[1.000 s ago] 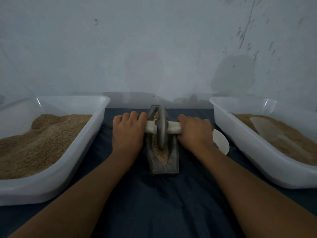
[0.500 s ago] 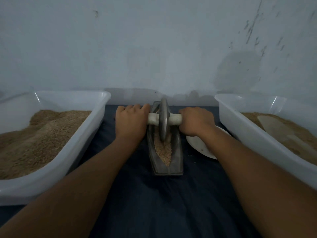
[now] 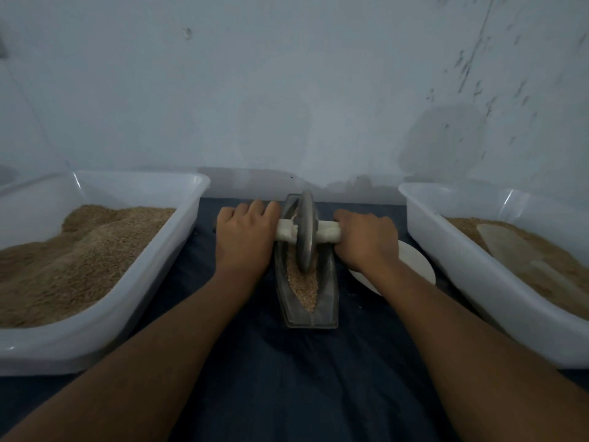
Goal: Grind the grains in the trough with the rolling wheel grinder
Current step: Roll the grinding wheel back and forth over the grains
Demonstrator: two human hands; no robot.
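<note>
1. Left hand [image 3: 243,239] and right hand [image 3: 366,240]: each grip clamped on the white axle [image 3: 326,234].
2. Grinding wheel [image 3: 305,231] sits in the metal trough [image 3: 325,301], on the grains [image 3: 302,285] (far end hidden).
3. White plate [image 3: 417,266] half covered by the right wrist.

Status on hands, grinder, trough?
Left hand, right hand gripping white axle. Grey metal wheel in grey boat-shaped trough, far end; brown grains near. Nothing blocking.

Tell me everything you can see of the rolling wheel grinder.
The rolling wheel grinder is a dull grey, metal-looking disc standing upright on edge in the trough, its lower rim in the grains. A pale axle handle runs through its centre; the left hand and right hand each grip one end.
</note>
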